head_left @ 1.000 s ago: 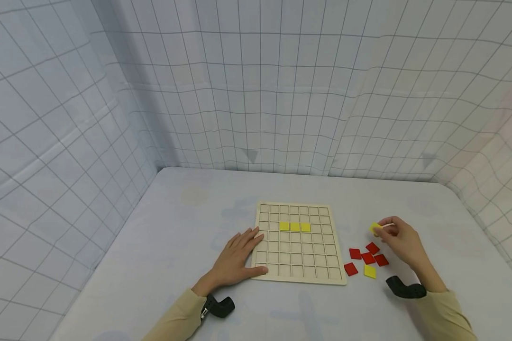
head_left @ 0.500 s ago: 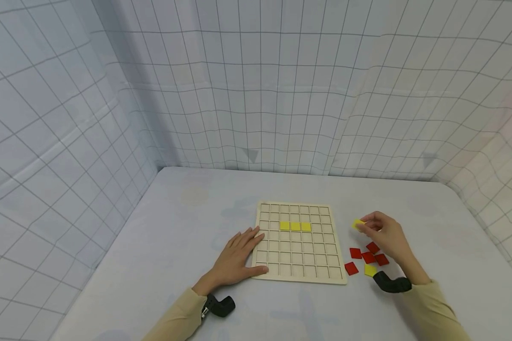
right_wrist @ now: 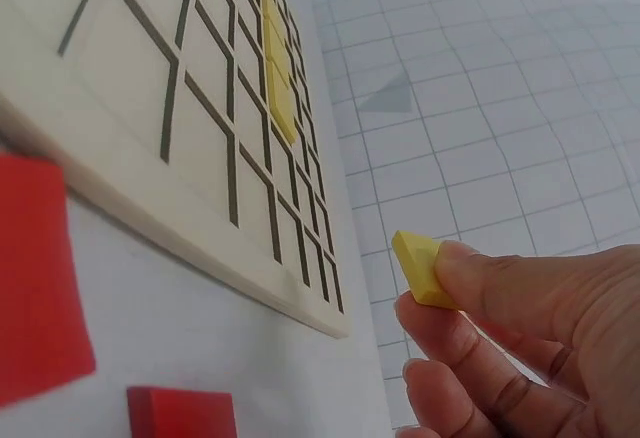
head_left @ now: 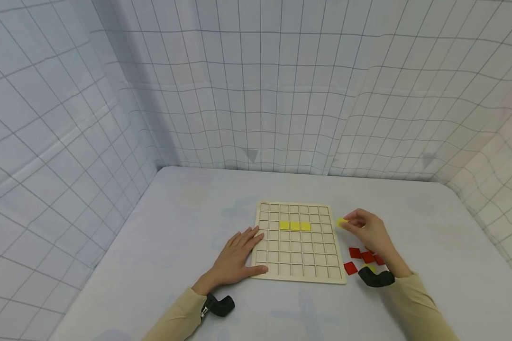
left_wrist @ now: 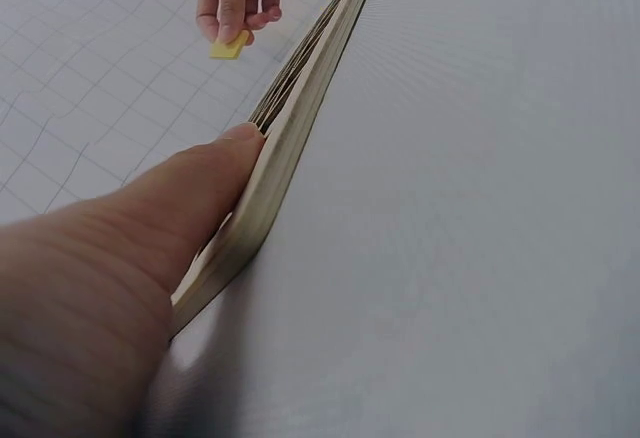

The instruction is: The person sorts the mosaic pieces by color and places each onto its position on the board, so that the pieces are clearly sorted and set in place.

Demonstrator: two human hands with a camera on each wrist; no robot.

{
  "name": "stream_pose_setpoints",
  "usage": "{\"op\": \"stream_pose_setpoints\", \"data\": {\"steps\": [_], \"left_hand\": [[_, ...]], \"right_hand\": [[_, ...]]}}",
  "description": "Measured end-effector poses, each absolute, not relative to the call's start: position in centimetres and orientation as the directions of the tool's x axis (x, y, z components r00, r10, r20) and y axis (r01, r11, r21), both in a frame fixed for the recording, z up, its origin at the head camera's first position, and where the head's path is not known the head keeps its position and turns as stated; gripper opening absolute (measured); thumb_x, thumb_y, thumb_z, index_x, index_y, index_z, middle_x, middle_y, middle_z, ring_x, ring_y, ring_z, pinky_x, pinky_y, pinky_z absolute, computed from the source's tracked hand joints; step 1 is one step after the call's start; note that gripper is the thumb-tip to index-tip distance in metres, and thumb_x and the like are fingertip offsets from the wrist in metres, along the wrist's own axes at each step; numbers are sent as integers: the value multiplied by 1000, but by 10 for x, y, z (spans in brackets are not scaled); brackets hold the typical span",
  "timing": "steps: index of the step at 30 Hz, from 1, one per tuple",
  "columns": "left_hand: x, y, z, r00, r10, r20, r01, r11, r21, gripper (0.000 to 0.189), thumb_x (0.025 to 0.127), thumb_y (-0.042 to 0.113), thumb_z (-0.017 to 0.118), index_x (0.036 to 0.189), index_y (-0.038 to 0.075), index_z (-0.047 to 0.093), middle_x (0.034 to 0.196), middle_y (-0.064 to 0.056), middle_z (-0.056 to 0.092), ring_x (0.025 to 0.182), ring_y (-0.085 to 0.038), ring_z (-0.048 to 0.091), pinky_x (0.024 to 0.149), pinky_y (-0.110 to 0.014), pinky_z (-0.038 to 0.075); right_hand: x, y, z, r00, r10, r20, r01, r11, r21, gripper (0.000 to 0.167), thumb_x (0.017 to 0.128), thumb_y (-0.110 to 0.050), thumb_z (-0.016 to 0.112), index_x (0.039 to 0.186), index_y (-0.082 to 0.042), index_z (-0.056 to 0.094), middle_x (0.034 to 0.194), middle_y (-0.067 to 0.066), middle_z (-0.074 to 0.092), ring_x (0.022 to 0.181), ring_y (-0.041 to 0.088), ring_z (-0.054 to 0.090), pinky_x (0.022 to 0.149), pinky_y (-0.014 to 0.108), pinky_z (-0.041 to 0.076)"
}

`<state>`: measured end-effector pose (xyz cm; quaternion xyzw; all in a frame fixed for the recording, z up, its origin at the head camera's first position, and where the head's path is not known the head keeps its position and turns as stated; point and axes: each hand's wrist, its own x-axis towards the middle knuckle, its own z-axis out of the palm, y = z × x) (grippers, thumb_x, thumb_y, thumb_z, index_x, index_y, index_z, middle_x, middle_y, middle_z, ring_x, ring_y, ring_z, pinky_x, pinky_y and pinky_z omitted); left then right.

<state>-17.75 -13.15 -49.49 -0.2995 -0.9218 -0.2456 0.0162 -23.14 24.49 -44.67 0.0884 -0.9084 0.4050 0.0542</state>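
A pale wooden grid board (head_left: 300,260) lies on the table, with three yellow square tiles (head_left: 295,226) side by side in one of its upper rows. My left hand (head_left: 235,260) rests with spread fingers on the board's left edge; its thumb (left_wrist: 205,183) lies over the rim in the left wrist view. Between thumb and fingertips, my right hand (head_left: 369,229) pinches another yellow tile (right_wrist: 422,268). That tile is held up just off the board's right edge in the head view.
Several red tiles (head_left: 355,253) lie loose right of the board. Another yellow tile (head_left: 370,267) among them is partly hidden by the black wrist camera (head_left: 376,277). White grid-patterned curtains (head_left: 294,94) stand behind the table and at both sides.
My right hand has carried the pinched yellow tile leftward, from beyond the loose tiles to the board's right edge. My left hand and the board have stayed put.
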Motion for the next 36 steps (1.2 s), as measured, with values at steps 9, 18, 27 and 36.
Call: {"op": "stream_pose_setpoints", "data": {"steps": [9,18,27,36], "left_hand": [[-178,-132,-496,-817,547,182,565,697,442,83,87,59,57,150,11,30,156,-7,20,142,-23,13,113,-46,11],[-178,-132,-496,-816,549,182,566,692,449,83,87,58,57,150,11,30,156,-7,19,143,-23,12,113,-47,11],[-178,-131,-495,-815,550,183,567,688,453,83,87,58,57,150,11,30,156,-7,20,142,-25,13,112,-47,11],[-178,-132,-498,-809,552,203,579,686,441,83,87,59,57,149,11,31,155,-8,21,142,-25,14,112,-47,12]], "right_hand": [[-240,230,-453,-977,-154,148,-213,645,-734,19,85,-18,73,95,-3,67,80,3,67,68,18,57,54,28,43],[-246,215,-456,-969,-191,155,-243,644,-726,15,85,-15,73,95,-4,68,80,4,69,71,16,61,59,29,43],[-248,204,-459,-973,-207,106,-220,668,-711,15,85,-15,72,95,-4,68,80,1,67,72,17,60,64,31,45],[-251,197,-462,-973,-218,82,-211,674,-708,15,85,-16,73,93,-5,68,82,2,68,74,16,63,66,32,47]]}}
